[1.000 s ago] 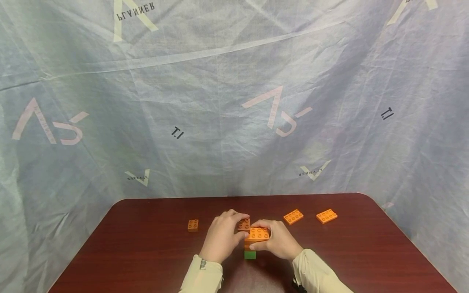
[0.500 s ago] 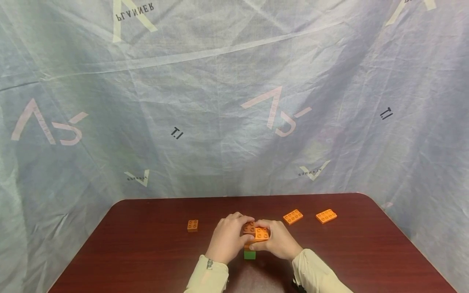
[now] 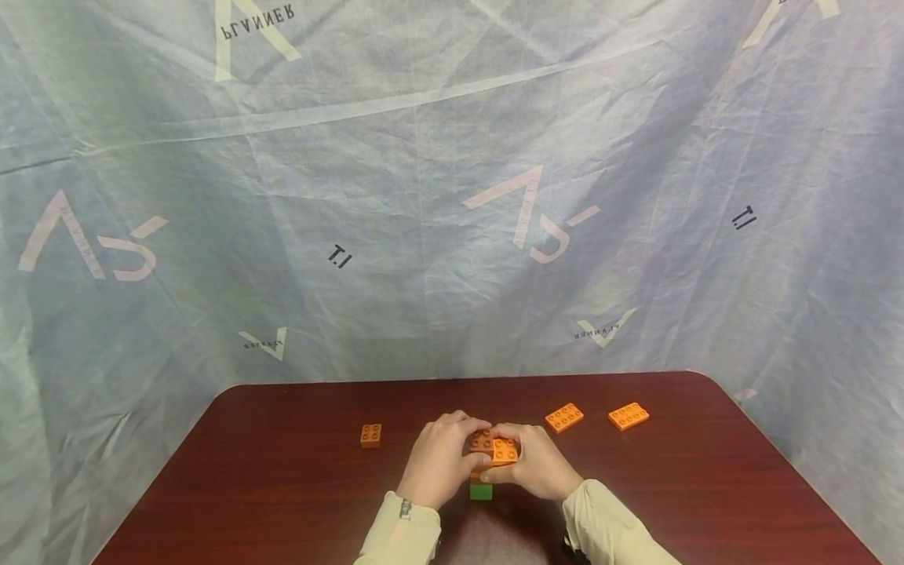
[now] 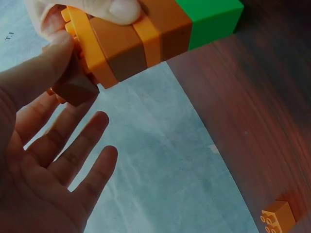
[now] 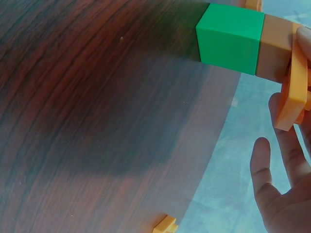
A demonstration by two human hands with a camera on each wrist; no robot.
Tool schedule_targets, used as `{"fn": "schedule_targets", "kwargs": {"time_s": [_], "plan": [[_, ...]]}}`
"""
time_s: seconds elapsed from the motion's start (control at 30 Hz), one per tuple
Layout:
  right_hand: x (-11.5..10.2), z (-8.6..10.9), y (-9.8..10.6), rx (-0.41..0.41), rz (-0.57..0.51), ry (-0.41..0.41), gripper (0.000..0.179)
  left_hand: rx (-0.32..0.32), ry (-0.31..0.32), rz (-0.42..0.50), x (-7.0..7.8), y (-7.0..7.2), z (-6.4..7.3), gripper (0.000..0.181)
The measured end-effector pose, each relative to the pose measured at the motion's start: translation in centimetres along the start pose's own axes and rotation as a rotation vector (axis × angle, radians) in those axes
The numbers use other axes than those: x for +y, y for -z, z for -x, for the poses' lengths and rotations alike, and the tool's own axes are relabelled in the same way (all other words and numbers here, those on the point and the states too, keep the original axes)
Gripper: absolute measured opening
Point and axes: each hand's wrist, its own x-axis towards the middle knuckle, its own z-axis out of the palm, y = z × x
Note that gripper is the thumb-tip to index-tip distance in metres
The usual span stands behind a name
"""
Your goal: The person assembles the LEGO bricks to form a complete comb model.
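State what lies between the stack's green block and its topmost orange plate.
In the left wrist view, from the green block upward: a brown brick, a thin orange plate, another brown brick.

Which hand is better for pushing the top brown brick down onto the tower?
Probably the left hand: it pinches that brown brick, while the right hand grips the tower near its top.

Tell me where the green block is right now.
In the head view, the green block is near the picture's bottom centre, lowest in the stack, just below and between the left hand and the right hand.
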Motion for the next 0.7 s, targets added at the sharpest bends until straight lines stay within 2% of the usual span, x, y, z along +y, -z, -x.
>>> {"fn": "schedule_targets", "kwargs": {"time_s": [0.27, 0.5, 0.7], "plan": [[-0.13, -0.08, 0.12, -0.006, 0.021, 0.000, 0.043, 0.018, -0.019, -0.078, 0.15, -0.06, -0.25, 0.034], [-0.25, -0.04, 0.06, -0.006, 0.001, 0.021, 0.038, 0.030, -0.003, -0.090, 0.23, -0.09, -0.27, 0.034], [-0.17, -0.13, 0.05, -0.003, 0.028, 0.011, 0.041, 0.030, -0.017, -0.172, 0.59, -0.20, -0.40, 0.036]]}}
